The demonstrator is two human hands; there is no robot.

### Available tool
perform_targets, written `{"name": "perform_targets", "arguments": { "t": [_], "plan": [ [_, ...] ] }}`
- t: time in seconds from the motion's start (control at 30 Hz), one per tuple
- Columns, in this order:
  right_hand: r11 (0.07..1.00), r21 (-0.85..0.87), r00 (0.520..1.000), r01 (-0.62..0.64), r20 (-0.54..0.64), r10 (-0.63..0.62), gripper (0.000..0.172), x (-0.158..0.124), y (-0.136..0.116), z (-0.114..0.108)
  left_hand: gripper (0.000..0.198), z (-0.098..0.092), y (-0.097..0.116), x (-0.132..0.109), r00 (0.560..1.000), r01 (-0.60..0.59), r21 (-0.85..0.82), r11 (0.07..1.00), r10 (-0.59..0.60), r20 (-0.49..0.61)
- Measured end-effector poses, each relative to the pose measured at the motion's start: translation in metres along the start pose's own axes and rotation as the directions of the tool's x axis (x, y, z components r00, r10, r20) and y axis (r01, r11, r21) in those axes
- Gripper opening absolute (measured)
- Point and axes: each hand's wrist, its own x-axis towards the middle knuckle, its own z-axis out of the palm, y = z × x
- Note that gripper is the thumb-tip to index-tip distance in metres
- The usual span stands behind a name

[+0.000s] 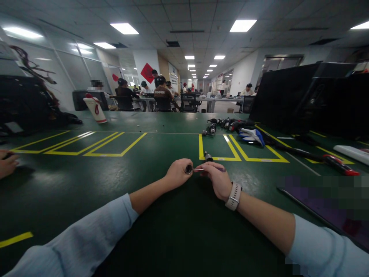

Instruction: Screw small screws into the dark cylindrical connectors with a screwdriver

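My left hand (179,173) is closed around a dark cylindrical metal part (188,169), whose round, hollow-looking end faces me. Between the thumb and fingers of my right hand (217,177) is a thin screwdriver (198,169); its slim shaft points left at the cylinder. The tip reaches the cylinder's edge, but whether it touches I cannot tell. Part of the screwdriver's handle is hidden by my fingers. Just beyond my right hand, a small dark metal piece (208,156) rests on the green table (161,231).
Farther back on the right are several metal parts (211,129) and blue-white gloves (251,136). A red-black tool (340,164) and a dark flat device (325,211) lie to the right. A white cup (95,109) stands back left. Another person's hand (8,163) is at the left edge.
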Motion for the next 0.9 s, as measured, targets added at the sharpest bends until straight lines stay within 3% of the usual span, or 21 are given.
{"name": "perform_targets", "arguments": {
  "t": [0.13, 0.23, 0.4, 0.5, 0.6, 0.7, 0.9],
  "plan": [
    [0.981, 0.173, 0.996, -0.092, 0.012, 0.091, 0.014, 0.0023, 0.0027, -0.0024, 0.006, 0.0009, 0.0012, 0.0014, 1.0, 0.006, -0.116, 0.993, -0.007, -0.01],
    [0.983, 0.17, 0.998, -0.066, 0.008, 0.066, 0.015, 0.0015, 0.0047, -0.0036, 0.006, 0.0013, 0.002, 0.0027, 1.0, -0.002, -0.154, 0.988, 0.0, -0.012],
    [0.968, -0.199, 0.987, 0.154, -0.01, -0.159, 0.019, -0.0051, -0.0003, -0.0016, 0.005, 0.0013, 0.0009, 0.0024, 1.0, 0.021, -0.035, 0.999, -0.021, 0.004],
    [0.934, -0.311, 0.985, 0.174, 0.04, -0.17, 0.018, -0.0072, -0.0044, 0.0001, 0.006, 0.0013, 0.0009, 0.0007, 0.999, -0.011, 0.064, 0.998, 0.009, 0.031],
    [0.994, -0.1, 0.999, 0.033, 0.003, -0.033, 0.017, -0.0047, -0.0037, 0.0003, 0.005, 0.0012, 0.0012, -0.0002, 0.998, -0.033, 0.056, 0.998, 0.03, 0.052],
    [0.984, 0.151, 0.996, -0.091, -0.009, 0.094, 0.014, -0.0005, -0.0006, -0.0003, 0.005, 0.0012, 0.0009, 0.0003, 0.998, -0.011, -0.012, 1.0, 0.011, 0.057],
    [0.954, 0.263, 0.989, -0.146, 0.033, 0.142, 0.013, 0.0015, 0.0027, -0.0003, 0.012, 0.0011, 0.0, 0.0026, 0.999, 0.004, -0.195, 0.981, 0.005, 0.044]
  ]
}}
